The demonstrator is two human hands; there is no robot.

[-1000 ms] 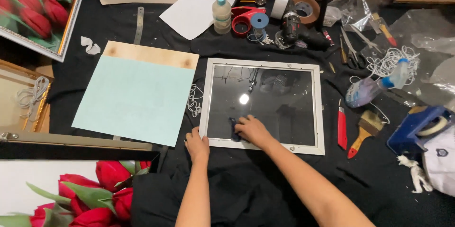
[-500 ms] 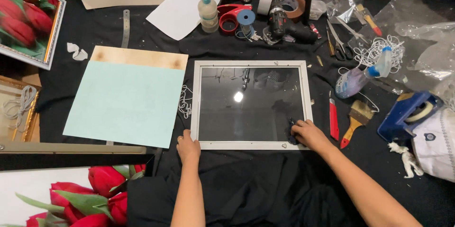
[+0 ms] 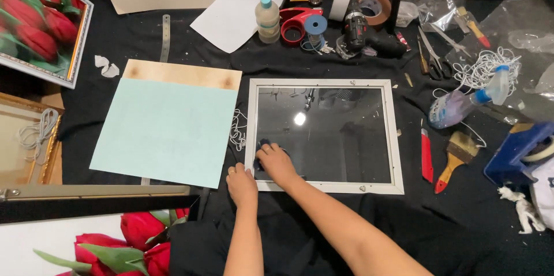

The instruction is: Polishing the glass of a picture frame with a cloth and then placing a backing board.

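Dark cloth (image 3: 264,146) on framed glass (image 3: 323,134), pressed under flat right hand (image 3: 277,163); left hand (image 3: 241,181) bracing frame.

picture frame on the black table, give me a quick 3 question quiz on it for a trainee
1. True or false: the right hand presses a dark cloth on the glass of the picture frame.
2. Which corner of the frame does the left hand rest by? A near left B far right C far left
3. Fill in: the pale green sheet lies on a ____ board.

Key: 1 true; 2 A; 3 wooden
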